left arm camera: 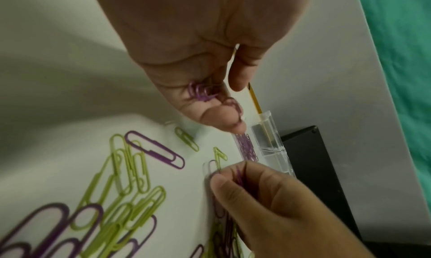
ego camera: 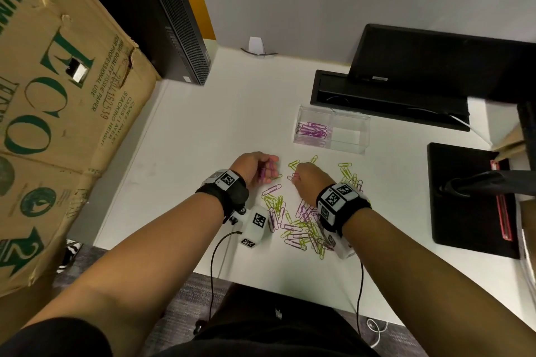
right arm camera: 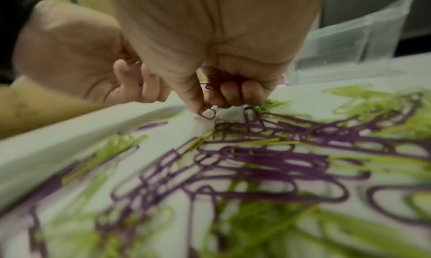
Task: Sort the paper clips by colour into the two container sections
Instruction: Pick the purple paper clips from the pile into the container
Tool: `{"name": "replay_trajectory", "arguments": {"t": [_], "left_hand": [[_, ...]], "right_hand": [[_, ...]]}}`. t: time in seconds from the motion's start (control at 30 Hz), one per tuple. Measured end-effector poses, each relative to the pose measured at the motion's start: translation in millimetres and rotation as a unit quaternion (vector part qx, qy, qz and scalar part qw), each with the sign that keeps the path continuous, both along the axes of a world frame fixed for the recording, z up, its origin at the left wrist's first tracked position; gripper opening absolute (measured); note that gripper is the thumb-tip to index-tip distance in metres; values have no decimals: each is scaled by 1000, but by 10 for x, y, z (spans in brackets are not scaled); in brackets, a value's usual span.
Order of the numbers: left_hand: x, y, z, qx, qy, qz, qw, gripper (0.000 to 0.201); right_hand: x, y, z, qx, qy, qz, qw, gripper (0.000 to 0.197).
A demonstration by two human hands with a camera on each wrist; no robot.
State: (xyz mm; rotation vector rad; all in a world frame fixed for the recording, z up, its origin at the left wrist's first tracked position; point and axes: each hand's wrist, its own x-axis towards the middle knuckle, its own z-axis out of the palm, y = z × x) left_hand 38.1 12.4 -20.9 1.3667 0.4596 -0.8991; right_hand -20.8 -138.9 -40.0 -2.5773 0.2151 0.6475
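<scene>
Purple and green paper clips (ego camera: pixel 301 226) lie heaped on the white desk, close under both wrists. My left hand (ego camera: pixel 262 168) curls round a small bunch of purple clips (left arm camera: pixel 201 92) just left of the heap. Beside it, my right hand (ego camera: pixel 303 175) pinches a purple clip (right arm camera: pixel 208 113) at the heap's far edge, with more purple clips tucked under its curled fingers (right arm camera: pixel 233 94). The clear two-section container (ego camera: pixel 333 129) stands beyond the hands. Its left section holds purple clips (ego camera: pixel 313 130); its right section (ego camera: pixel 352 133) looks bare.
A large cardboard box (ego camera: pixel 58 95) and a black computer case (ego camera: pixel 162 17) stand at the left. Behind the container sits a black tray (ego camera: pixel 377 98) and a laptop (ego camera: pixel 435 58). A black pad (ego camera: pixel 464 197) lies to the right.
</scene>
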Motion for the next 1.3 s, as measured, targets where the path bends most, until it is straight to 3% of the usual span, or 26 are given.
{"name": "replay_trajectory", "arguments": {"t": [0.13, 0.2, 0.23, 0.3, 0.4, 0.43, 0.47, 0.57, 0.63, 0.77, 1.03, 1.13, 1.3], "left_hand": [[4, -12, -26, 42, 3, -19, 999, 25], [17, -12, -72, 139, -61, -116, 982, 24], [12, -11, -97, 195, -117, -192, 955, 23], [-30, -9, -127, 283, -222, -324, 875, 19], [-92, 15, -168, 344, -291, -451, 770, 19], [-93, 21, -184, 354, -301, -479, 745, 21], [-90, 24, -191, 360, -308, -494, 729, 22], [-81, 2, -187, 366, -319, -508, 712, 18], [-89, -25, -164, 369, -326, -519, 699, 18], [-117, -53, -142, 377, -363, -569, 635, 19], [-123, -95, -147, 412, -436, -625, 499, 39], [-117, -37, -147, 396, -448, -600, 532, 37], [-128, 39, -157, 383, -433, -582, 572, 32]], "right_hand": [[-34, -223, 34, 172, -29, -166, 971, 8], [-42, -367, 50, 261, -32, -246, 933, 12], [-45, -434, 56, 308, -28, -281, 908, 18], [-60, -545, 95, 378, -15, -339, 861, 25], [-94, -620, 143, 423, 4, -408, 809, 18], [-97, -622, 140, 409, 15, -411, 814, 16], [-100, -611, 135, 373, 27, -393, 840, 19], [-111, -536, 113, 170, 45, -258, 950, 28], [-145, -448, 96, 42, 41, -182, 982, 23], [-198, -320, 90, -82, 29, -83, 993, 15], [-197, -275, 121, -100, 12, -62, 993, 21], [-206, -356, 97, -58, 6, -109, 992, 18], [-247, -489, 51, 93, -30, -227, 969, 21]]}}
